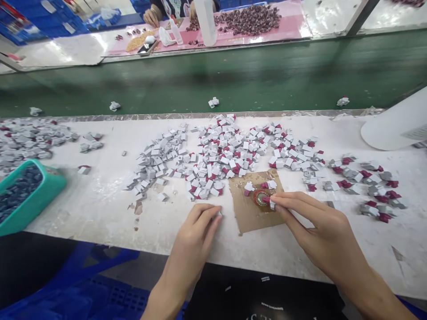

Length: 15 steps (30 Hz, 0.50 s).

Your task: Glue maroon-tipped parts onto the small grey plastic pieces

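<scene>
Head view: I am watching the right hand (318, 226) clamping a small grey-and-maroon piece (267, 200) between thumb and fingertips, which are covering part of its grey end. The maroon end is lying over a round cap (261, 197) on a sheet of cardboard (250, 220); I cannot tell whether it is touching what is inside. Two similar loose pieces (248, 188) are resting just beyond the cap. The left hand (195, 233) is resting near the cardboard's left side, thumb and forefinger tips drawn close; something pale is showing there, but I cannot tell whether they are gripping it. Beyond, a heap of grey-and-maroon pieces (227, 153) is spreading out, many of them hiding one another. The left edge is cutting off a teal bin (42, 195), its dark contents blurring together, and the right edge is cutting through a white container (393, 126). Across the green belt (187, 80), I am seeing a person (178, 8) only below the head, a white bottle (205, 24) standing partly before one hand
</scene>
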Each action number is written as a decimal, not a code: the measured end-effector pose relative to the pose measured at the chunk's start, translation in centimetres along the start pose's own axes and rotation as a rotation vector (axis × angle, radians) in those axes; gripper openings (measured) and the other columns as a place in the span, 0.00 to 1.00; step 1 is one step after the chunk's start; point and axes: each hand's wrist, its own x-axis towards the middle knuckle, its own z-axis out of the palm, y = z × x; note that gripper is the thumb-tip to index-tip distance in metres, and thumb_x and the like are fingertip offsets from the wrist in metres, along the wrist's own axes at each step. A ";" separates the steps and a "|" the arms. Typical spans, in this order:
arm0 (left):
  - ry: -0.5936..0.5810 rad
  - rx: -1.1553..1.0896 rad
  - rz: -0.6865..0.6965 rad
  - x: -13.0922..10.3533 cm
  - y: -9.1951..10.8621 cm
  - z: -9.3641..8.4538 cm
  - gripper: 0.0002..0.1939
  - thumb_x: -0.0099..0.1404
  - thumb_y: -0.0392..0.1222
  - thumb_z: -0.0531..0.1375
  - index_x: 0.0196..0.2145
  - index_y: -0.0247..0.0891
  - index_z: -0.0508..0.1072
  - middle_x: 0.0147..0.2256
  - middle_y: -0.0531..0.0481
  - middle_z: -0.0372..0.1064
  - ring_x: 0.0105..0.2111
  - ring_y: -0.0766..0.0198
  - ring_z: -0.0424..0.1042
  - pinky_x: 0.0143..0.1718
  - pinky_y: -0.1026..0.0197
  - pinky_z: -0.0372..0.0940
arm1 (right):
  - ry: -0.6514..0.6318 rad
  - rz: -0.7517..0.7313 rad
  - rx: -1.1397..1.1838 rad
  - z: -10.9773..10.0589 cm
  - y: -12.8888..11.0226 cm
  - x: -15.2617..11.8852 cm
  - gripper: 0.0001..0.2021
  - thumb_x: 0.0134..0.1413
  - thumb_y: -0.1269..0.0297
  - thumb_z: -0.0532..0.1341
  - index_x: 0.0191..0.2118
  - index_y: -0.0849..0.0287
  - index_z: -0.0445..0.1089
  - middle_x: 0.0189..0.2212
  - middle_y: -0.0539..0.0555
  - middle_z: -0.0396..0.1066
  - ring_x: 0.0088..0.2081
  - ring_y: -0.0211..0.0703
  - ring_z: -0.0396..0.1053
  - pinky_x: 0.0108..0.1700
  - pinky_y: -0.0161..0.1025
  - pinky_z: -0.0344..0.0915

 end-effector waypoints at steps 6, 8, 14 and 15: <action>-0.047 -0.044 -0.012 0.3 0.3 -0.9 0.10 0.79 0.34 0.64 0.52 0.44 0.83 0.47 0.47 0.82 0.40 0.60 0.84 0.44 0.58 0.80 | 0.020 0.069 0.067 -0.1 -0.4 0.0 0.11 0.75 0.70 0.69 0.50 0.46 0.87 0.45 0.51 0.89 0.46 0.50 0.88 0.50 0.45 0.87; -0.069 -0.158 -0.087 1.0 1.4 -1.0 0.09 0.78 0.35 0.66 0.51 0.46 0.84 0.47 0.49 0.84 0.40 0.62 0.84 0.45 0.60 0.80 | 0.046 0.161 0.138 -0.4 -0.6 -0.1 0.09 0.75 0.67 0.71 0.50 0.43 0.88 0.46 0.50 0.89 0.47 0.50 0.88 0.50 0.45 0.87; -0.087 -0.741 -0.261 4.7 6.7 0.7 0.05 0.78 0.41 0.70 0.49 0.47 0.86 0.45 0.51 0.87 0.44 0.62 0.87 0.47 0.64 0.82 | 0.045 0.410 0.636 -0.6 -0.5 0.3 0.09 0.74 0.61 0.74 0.53 0.36 0.90 0.49 0.48 0.90 0.50 0.46 0.89 0.51 0.37 0.87; -0.096 -0.820 -0.264 5.2 7.4 1.1 0.05 0.78 0.41 0.70 0.50 0.46 0.86 0.46 0.50 0.87 0.45 0.61 0.88 0.48 0.64 0.82 | 0.047 0.422 0.704 -0.6 -0.4 0.4 0.10 0.75 0.61 0.74 0.53 0.36 0.90 0.50 0.48 0.90 0.51 0.46 0.89 0.53 0.38 0.87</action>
